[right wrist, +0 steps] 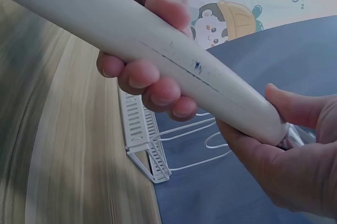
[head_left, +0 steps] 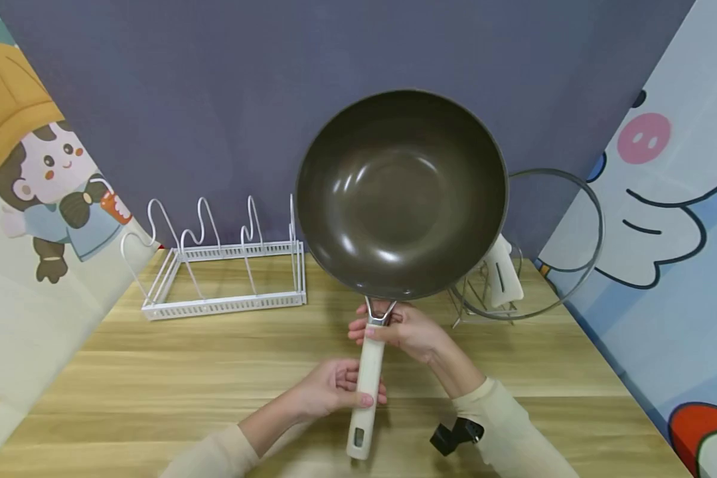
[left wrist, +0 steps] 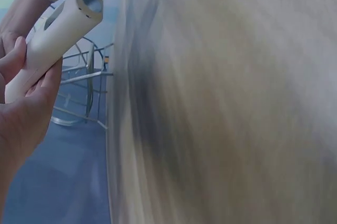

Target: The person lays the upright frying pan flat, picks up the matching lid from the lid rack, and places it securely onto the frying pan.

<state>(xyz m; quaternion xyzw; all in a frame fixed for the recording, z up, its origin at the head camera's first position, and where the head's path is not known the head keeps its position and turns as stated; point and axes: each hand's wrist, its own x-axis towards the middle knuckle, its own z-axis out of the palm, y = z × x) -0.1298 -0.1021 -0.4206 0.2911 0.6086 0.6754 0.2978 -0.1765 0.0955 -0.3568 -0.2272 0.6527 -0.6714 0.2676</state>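
A deep brown wok (head_left: 403,192) is held up with its inside facing the head camera and its cream handle (head_left: 368,372) pointing down. My left hand (head_left: 334,388) grips the lower part of that handle, thumb across the front and fingers behind. Higher up, where the handle meets the metal neck (head_left: 379,312), my right hand (head_left: 409,328) holds it between thumb and fingers. In the right wrist view, the left fingers (right wrist: 158,84) curl under the handle (right wrist: 174,61), which carries a thin dark line and a small dark mark.
A white rack (head_left: 224,305) with several wire loops stands on the wooden table (head_left: 215,372) at the left. Behind the wok at the right are a wire rack (head_left: 469,302), a white handled item (head_left: 502,272) and a large round glass lid (head_left: 594,245). A grey wall (head_left: 215,99) rises behind.
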